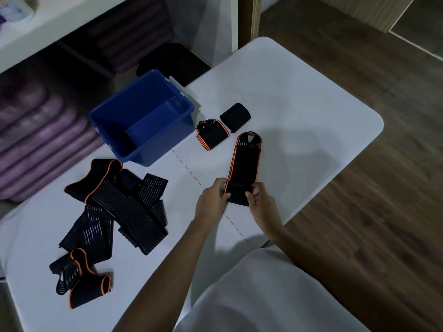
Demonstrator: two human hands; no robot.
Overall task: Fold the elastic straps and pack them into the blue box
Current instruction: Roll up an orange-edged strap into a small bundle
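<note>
A black elastic strap with orange edges (245, 161) lies stretched out on the white table (299, 111). My left hand (212, 200) pinches its near left corner and my right hand (260, 203) pinches its near right corner. Two folded straps lie beyond it: one with orange trim (212, 134) and one plain black (235, 116). The blue box (143, 116) stands open at the table's far left, with nothing visible inside. A heap of unfolded black straps (119, 204) lies at the left, and another loose strap (81, 276) lies nearer to me.
Purple rolled mats (40, 140) are stacked on low shelving behind the box. Wooden floor (383, 212) lies off the table's right edge. My white garment (263, 295) covers the near edge of the table.
</note>
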